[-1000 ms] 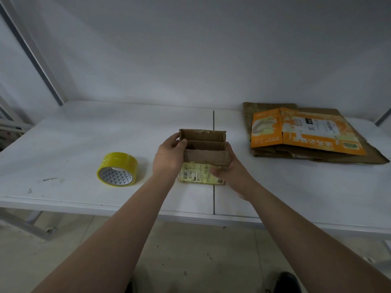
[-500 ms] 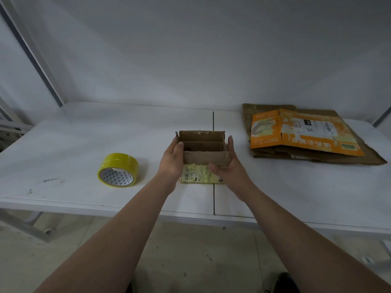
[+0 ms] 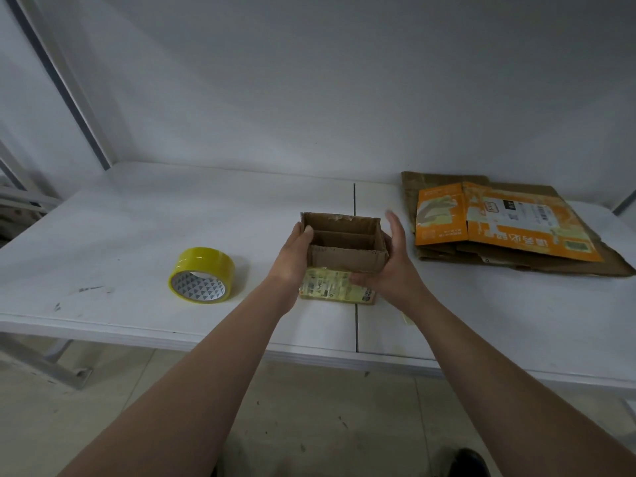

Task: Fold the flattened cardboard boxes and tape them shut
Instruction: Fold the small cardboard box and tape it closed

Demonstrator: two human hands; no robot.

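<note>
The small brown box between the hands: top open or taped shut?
Open: the box shows its inner walls; no tape spans its top.

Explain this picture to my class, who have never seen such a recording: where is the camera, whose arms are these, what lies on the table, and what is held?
There is no machine here. A person wears a wide-angle camera on the head, so the single view looks forward and down along their own two bare arms. On the white table a roll of yellow tape lies to the left. A stack of flattened cardboard boxes lies to the right, an orange printed one on top. Between the hands stands a small brown cardboard box, open at the top, with a yellowish labelled flap lying flat toward the person. The left hand holds the box's left wall, thumb tip over the rim. The right hand lies against the right side, fingers straight.
</note>
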